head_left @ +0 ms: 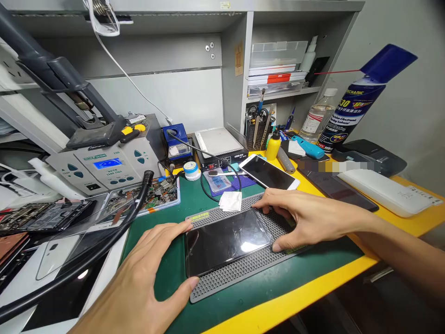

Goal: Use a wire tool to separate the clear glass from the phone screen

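Grey shelving (233,93) at the rear; yellow surface (313,290) before it, overlaid with a flat dark green mat (215,311). Bearings taken from the central phone, twelve o'clock being away from the person.

Centre: one black rectangular phone with glossy reflective glass (225,241), flat on a grey honeycomb-perforated pad (227,278), long axis from eight to two o'clock.

Eight o'clock: left hand (139,273), bare; thumb and fingers spread wide about the phone's near short end, at its corners.

Two o'clock: right hand (313,215), bare; index finger and thumb wide apart at the opposite end, covering part of the pad. Whether either hand presses or grips: cannot tell.

Twelve o'clock: folded white tissue (230,201), lying at the pad's far edge; beyond it, a silver-topped box-shaped heating plate (220,141).

One o'clock: white-framed phone with black screen (269,171), just beyond the right hand; small yellow plastic bottle (273,147) behind.

Between one and two: tall blue-and-black spray can (354,111).

Two o'clock, outer: long white rounded plastic case (385,190).

Ten o'clock: grey control station with lit blue display (107,163); clear shallow tray of circuit parts (160,192), partly obstructed by a thick black hose (142,199) crossing before it.

Eleven o'clock: round blue-and-white tub (191,170).
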### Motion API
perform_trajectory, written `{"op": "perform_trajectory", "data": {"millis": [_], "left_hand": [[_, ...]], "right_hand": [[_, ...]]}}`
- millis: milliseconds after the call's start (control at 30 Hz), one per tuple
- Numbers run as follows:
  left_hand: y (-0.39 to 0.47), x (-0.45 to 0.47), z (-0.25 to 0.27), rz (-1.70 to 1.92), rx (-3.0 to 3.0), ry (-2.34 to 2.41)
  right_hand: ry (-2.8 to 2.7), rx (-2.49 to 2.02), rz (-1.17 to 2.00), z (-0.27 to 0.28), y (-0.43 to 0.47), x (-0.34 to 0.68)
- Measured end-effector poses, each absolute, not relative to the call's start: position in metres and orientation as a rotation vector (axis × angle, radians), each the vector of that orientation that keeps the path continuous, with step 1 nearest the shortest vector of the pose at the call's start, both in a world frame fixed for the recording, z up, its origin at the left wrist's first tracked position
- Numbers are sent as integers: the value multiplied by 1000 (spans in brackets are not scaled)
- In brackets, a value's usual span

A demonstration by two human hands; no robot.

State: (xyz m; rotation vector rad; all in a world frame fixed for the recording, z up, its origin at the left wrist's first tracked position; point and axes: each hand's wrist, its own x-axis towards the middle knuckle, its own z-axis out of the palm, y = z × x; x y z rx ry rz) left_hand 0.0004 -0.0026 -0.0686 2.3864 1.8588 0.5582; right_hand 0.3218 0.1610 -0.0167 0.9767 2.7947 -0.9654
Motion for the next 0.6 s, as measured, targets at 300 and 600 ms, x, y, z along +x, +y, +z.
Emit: {"op": "perform_trajectory", "data": {"millis": [300, 600], "left_hand": [[-4, 1, -68, 546, 2382, 1841], [-4, 2, -62, 533, 2368, 1800]], "right_hand": [[2794, 991, -958, -17, 161, 323], [2775, 1022, -905, -21, 160, 323]]}}
